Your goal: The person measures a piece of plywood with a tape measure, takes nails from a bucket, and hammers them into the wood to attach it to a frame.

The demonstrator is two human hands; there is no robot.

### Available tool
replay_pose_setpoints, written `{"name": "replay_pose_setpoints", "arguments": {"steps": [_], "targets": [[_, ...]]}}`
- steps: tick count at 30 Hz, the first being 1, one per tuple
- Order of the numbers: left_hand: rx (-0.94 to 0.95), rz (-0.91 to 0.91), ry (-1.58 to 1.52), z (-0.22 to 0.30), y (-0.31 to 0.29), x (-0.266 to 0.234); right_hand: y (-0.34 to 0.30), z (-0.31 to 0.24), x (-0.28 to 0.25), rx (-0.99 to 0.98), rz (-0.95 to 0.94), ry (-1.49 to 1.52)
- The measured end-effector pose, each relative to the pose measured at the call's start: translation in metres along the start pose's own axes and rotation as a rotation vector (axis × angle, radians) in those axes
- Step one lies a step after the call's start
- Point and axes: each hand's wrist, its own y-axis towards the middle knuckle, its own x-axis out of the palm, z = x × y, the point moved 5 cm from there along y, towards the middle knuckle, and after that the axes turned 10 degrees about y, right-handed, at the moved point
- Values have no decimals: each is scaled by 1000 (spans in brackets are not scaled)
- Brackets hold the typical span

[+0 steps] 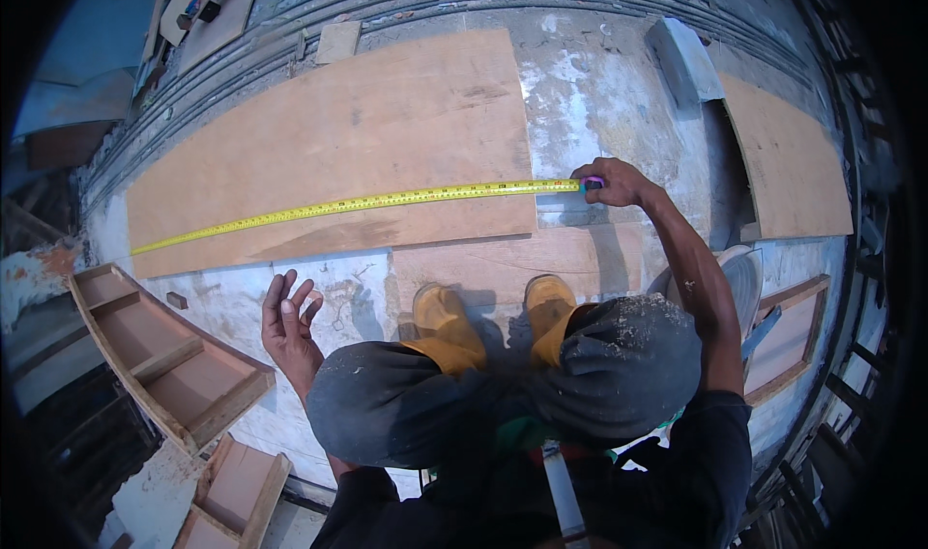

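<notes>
A large plywood sheet [338, 124] lies flat on the floor in front of me. Across it, near its close edge, runs the yellow blade of a tape measure [387, 199], from the sheet's left end to past its right edge. My right hand [611, 182] is closed round the tape measure's case, just beyond that right edge; the fingers hide most of the case. My left hand [290, 322] is raised on the near side of the sheet, fingers apart and holding nothing, touching neither the sheet nor the tape.
Another plywood strip [503, 269] lies under my yellow boots [447, 319]. Wooden frames with panels [174, 351] stand at the left. To the right are a grey block [684, 61], a leaning plywood panel [793, 162] and another frame [788, 341]. Long pipes [416, 3] run along the far side.
</notes>
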Motion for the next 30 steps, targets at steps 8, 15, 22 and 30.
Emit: {"name": "replay_pose_setpoints", "arguments": {"steps": [8, 15, 22, 30], "targets": [[865, -660, -218, 201, -89, 17, 4, -1, 2, -17, -52, 27], [969, -451, -523, 218, -122, 49, 18, -10, 24, -30, -73, 78], [1075, -543, -755, 210, -121, 47, 20, -1, 21, -34, -77, 131], [831, -445, -699, 196, -111, 49, 14, -21, 20, 76, -163, 456]]}}
